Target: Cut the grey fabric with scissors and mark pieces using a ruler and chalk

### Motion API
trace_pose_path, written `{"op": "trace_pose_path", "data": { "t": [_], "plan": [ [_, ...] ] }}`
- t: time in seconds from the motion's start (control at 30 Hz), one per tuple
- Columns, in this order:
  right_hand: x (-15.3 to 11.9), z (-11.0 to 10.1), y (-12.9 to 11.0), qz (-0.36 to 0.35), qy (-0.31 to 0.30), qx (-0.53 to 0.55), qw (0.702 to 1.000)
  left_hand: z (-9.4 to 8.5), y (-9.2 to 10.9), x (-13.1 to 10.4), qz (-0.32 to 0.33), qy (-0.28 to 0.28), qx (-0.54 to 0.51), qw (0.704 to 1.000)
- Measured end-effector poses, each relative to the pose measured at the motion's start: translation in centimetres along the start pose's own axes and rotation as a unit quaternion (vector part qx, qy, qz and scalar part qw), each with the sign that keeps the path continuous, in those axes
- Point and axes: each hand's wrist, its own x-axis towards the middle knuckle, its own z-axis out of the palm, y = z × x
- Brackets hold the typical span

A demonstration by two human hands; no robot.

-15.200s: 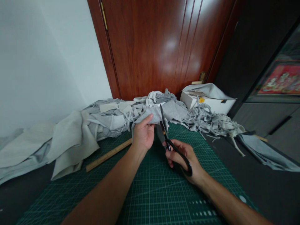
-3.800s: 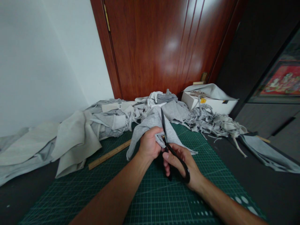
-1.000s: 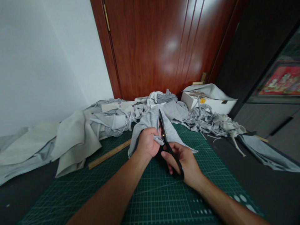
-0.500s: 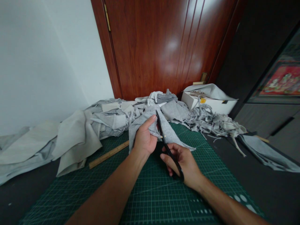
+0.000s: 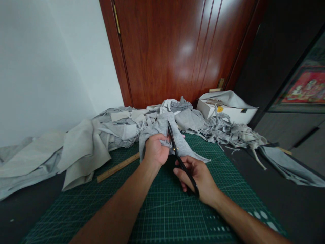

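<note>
A piece of grey fabric is held up over the green cutting mat in the middle of the view. My left hand is closed on its near left part, with the thumb pointing toward the blades. In my right hand is a pair of black scissors, my fingers around the handles. The blades point away from me and lie against the fabric, which has a slit running from its near side. Part of the lower blade is hidden by the cloth.
A wooden ruler lies on the mat at left. Heaped fabric pieces run along the wall and door. Thin cloth scraps pile up at right, before a white box. Folded grey cloth lies farther right.
My left thumb has drawn back from near the scissor tips and bent lower. The fabric has shifted slightly, while my right hand and the scissors have barely moved.
</note>
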Motion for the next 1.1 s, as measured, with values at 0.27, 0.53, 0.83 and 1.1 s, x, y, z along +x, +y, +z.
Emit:
{"op": "trace_pose_path", "data": {
  "t": [0.27, 0.53, 0.83, 1.1],
  "plan": [
    [-0.1, 0.0, -0.2, 0.007, 0.0, 0.012, 1.0, 0.1, 0.4, -0.2, 0.027, -0.024, -0.015, 0.999],
    [-0.2, 0.0, -0.4, 0.01, -0.018, 0.038, 0.999, 0.2, 0.1, 0.0, 0.024, -0.007, -0.015, 1.0],
    [-0.1, -0.3, -0.2, -0.012, -0.035, 0.097, 0.995, 0.2, -0.7, -0.8, -0.001, -0.001, -0.007, 1.0],
    [0.1, -0.2, -0.5, -0.01, -0.023, 0.089, 0.996, 0.2, -1.0, -1.4, -0.027, -0.01, 0.016, 0.999]
  ]
}}
